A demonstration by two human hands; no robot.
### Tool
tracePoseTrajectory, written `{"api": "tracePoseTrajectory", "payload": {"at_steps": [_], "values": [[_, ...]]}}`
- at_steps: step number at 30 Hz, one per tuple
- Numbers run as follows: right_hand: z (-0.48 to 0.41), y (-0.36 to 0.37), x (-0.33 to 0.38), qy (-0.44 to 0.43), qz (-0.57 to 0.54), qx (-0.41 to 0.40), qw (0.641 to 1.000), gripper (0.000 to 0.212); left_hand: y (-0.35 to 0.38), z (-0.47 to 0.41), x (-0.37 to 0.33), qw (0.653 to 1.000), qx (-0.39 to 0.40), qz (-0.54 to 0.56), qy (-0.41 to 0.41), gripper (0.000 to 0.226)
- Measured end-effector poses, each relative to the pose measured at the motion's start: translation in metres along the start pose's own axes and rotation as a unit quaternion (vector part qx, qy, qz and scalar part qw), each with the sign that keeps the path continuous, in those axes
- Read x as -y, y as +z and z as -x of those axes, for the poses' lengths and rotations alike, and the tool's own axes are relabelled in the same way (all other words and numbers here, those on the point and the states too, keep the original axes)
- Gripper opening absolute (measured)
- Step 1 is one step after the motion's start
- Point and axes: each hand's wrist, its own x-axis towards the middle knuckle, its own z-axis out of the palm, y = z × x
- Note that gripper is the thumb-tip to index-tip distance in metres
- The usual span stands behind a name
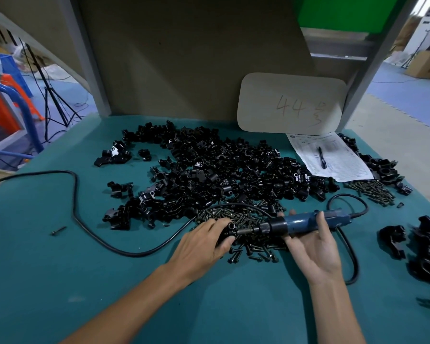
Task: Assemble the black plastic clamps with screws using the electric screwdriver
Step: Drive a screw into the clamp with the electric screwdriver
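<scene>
Blue electric screwdriver (304,223) held level just above the screws (252,247), near middle of the green table (60,269). Long axis left to right, bit end pointing left into a black clamp (230,229). Beneath the barrel, right hand (315,249) palm up, fingers curled round it. Over the clamp, left hand (204,242) gripping it from above. Behind, heap of loose clamps (221,170); black cord (85,227) looping off to the left.

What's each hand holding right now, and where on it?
Right hand grips the electric screwdriver round its blue body. Left hand grips a black plastic clamp from above.
</scene>
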Motion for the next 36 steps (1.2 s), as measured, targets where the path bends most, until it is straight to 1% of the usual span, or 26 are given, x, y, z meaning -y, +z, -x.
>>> {"api": "tracePoseTrajectory", "payload": {"at_steps": [11, 19, 26, 30, 33, 36], "values": [[-0.0005, -0.0010, -0.0005, -0.003, -0.005, 0.002, 1.000, 0.048, 0.0000, -0.0007, -0.0001, 1.000, 0.007, 0.002, -0.008, 0.055], [0.0005, 0.0004, -0.0009, -0.015, 0.002, 0.013, 1.000, 0.038, -0.0001, -0.0008, 0.0002, 1.000, 0.000, 0.003, -0.006, 0.055], [0.0013, -0.0002, 0.0000, -0.018, 0.000, 0.025, 1.000, 0.048, 0.0002, -0.0004, -0.0004, 1.000, 0.002, 0.000, -0.004, 0.056], [0.0022, 0.0012, -0.0003, -0.018, -0.002, 0.040, 0.999, 0.044, -0.0004, -0.0001, -0.0012, 1.000, 0.004, 0.017, -0.017, 0.057], [0.0034, 0.0003, 0.0000, -0.028, 0.009, 0.059, 0.998, 0.038, -0.0008, 0.0004, -0.0010, 0.999, 0.008, 0.020, -0.026, 0.058], [0.0037, -0.0006, 0.0012, -0.039, 0.033, 0.058, 0.997, 0.037, -0.0005, 0.0009, -0.0013, 1.000, 0.011, 0.014, -0.015, 0.053]]}}
